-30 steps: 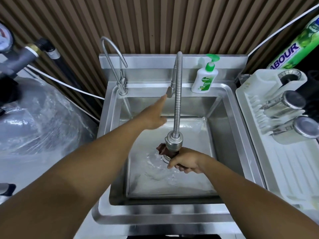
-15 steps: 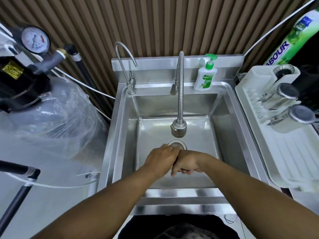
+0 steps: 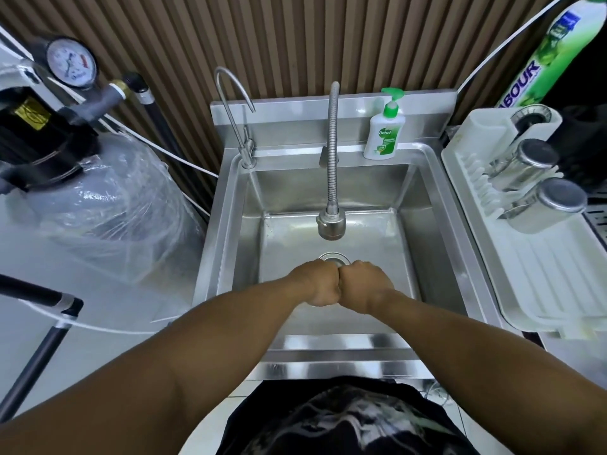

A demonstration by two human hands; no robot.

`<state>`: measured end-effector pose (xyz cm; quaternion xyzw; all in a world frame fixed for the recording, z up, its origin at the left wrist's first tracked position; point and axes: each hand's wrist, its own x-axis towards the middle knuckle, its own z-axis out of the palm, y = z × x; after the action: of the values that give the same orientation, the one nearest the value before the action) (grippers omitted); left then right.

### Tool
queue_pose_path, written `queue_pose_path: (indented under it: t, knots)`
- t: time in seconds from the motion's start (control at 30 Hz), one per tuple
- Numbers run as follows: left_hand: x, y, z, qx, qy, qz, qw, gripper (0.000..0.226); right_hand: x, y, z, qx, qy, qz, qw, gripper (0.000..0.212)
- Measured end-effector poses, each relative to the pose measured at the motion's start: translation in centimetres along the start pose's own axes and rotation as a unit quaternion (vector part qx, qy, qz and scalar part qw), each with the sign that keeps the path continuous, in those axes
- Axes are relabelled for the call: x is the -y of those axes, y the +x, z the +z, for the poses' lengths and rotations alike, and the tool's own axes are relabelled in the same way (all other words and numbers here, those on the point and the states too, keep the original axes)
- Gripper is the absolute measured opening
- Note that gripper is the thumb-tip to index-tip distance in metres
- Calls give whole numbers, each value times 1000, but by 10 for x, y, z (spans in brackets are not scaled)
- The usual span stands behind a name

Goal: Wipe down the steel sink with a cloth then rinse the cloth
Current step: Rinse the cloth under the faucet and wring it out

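Note:
The steel sink (image 3: 437, 205) lies straight below me, its basin wet and its drain (image 3: 334, 257) just beyond my knuckles. My left hand (image 3: 315, 284) and my right hand (image 3: 364, 285) are both curled into fists, pressed knuckle to knuckle low over the front of the basin. The brown cloth is hidden inside the two fists. The flexible spring faucet (image 3: 331, 226) hangs over the basin's middle, behind my hands, and no water runs from it.
A green-capped soap bottle (image 3: 382, 133) stands on the sink's back ledge, and a thin gooseneck tap (image 3: 233, 110) rises at its left. A white dish rack (image 3: 542, 274) with steel cups (image 3: 525, 162) lies to the right. A plastic-wrapped tank (image 3: 108, 208) stands to the left.
My left hand left the faucet lever and joined the right at the front of the basin. The water stopped. The brown cloth, seen under the faucet before, is now enclosed by both fists.

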<state>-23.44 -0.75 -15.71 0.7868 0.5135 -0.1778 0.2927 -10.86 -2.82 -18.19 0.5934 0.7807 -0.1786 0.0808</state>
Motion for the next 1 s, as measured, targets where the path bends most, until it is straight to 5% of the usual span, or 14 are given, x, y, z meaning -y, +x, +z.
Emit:
queue_pose_path:
  t: [0.3, 0.43, 0.5, 0.57, 0.63, 0.7, 0.8, 0.9, 1.0]
  knots:
    - [-11, -7, -6, 115, -207, -91, 967, 20, -22, -1, 10, -131, -107, -133, 977, 23]
    - [-13, -2, 0, 59, -203, -72, 975, 18, -22, 1, 3, -162, -91, -136, 973, 17]
    - [-12, -2, 1, 8, -186, -44, 982, 17, -23, 1, -5, -86, -37, -95, 991, 20]
    - [-9, -3, 2, -48, -142, -19, 988, 19, -32, 0, -14, 36, 130, -53, 989, 27]
    - [-8, -5, 5, -115, -69, -3, 991, 15, -45, -7, -25, 128, 349, -15, 928, 40]
    - [-9, -7, 10, -175, -17, 16, 984, 7, -58, -16, -33, 200, 535, 62, 819, 59]
    - [-15, -6, 17, -233, 50, 59, 970, 22, -72, -27, -37, 325, 640, 150, 680, 111]
    - [-22, -7, 16, -251, 110, 106, 956, 23, -67, -28, -32, 393, 636, 140, 650, 115]
    - [-24, -5, 15, -231, 157, 122, 952, 25, -58, -25, -35, 406, 608, 100, 675, 77]
